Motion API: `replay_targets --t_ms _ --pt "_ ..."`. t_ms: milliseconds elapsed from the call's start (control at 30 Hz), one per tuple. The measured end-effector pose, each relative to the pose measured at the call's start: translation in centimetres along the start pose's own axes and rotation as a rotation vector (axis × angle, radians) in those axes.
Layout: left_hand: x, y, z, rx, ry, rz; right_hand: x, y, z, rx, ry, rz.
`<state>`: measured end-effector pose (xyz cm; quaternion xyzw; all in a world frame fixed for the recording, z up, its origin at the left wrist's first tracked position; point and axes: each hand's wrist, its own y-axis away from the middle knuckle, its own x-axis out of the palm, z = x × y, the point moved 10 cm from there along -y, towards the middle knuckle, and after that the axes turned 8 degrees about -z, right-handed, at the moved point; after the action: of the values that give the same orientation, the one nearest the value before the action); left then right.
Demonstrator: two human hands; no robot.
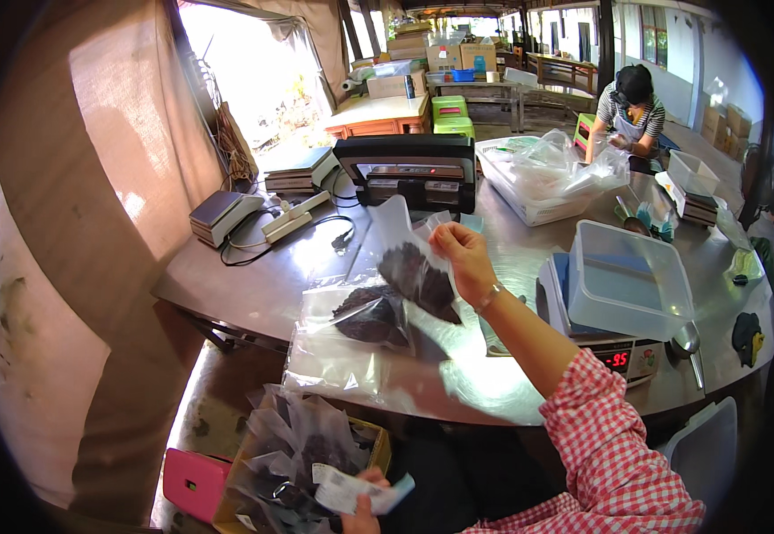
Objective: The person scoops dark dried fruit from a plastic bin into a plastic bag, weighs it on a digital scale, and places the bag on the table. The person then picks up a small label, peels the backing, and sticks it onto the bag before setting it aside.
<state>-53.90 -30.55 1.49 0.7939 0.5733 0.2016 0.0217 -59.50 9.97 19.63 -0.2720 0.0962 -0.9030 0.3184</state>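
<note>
My right hand [465, 260] is closed on the top edge of a clear plastic bag [416, 278] with dark, crumbly stuff in its lower part. The bag hangs tilted above the metal table. Beneath and left of it, another clear bag [371, 314] of the same dark stuff lies on flat, shiny plastic sheets or bags [334, 360]. Low in the view, my left hand [366, 509] pinches a white printed slip [351, 488]. Just under that slip, a cardboard box [376, 445] holds several filled clear bags [302, 436].
A black sealing machine [407, 171] stands at the back of the table [227, 289]. To the right, a lit scale [614, 358] bears a clear bin [632, 278], with a metal scoop [688, 343] alongside. A white basket [529, 206] holds plastic bags. Across the table sits another person [633, 111].
</note>
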Motion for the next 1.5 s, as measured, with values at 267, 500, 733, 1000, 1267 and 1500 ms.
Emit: replay_targets --t_ms 267,500,733,1000,1267,1500 --pt "14.3 0.3 -12.3 0.187 0.188 0.536 1.0 16.1 7.4 0.302 -0.178 0.091" --pt "12.9 7.3 -12.6 0.303 0.047 0.471 -2.6 23.7 11.9 0.324 -0.196 0.078" --pt "10.2 15.6 -16.6 0.826 -0.054 0.272 -3.6 30.3 24.9 -0.691 0.560 0.133" --pt "12.1 8.5 -5.3 0.185 -0.097 0.311 -11.3 29.0 13.2 -0.178 0.532 -0.165" --pt "13.6 4.3 3.2 -0.093 -0.057 0.536 -16.3 30.0 5.4 -0.103 0.573 -0.134" --pt "15.9 3.6 4.3 -0.035 -0.538 0.738 -16.2 28.6 3.3 0.015 0.632 -0.062"
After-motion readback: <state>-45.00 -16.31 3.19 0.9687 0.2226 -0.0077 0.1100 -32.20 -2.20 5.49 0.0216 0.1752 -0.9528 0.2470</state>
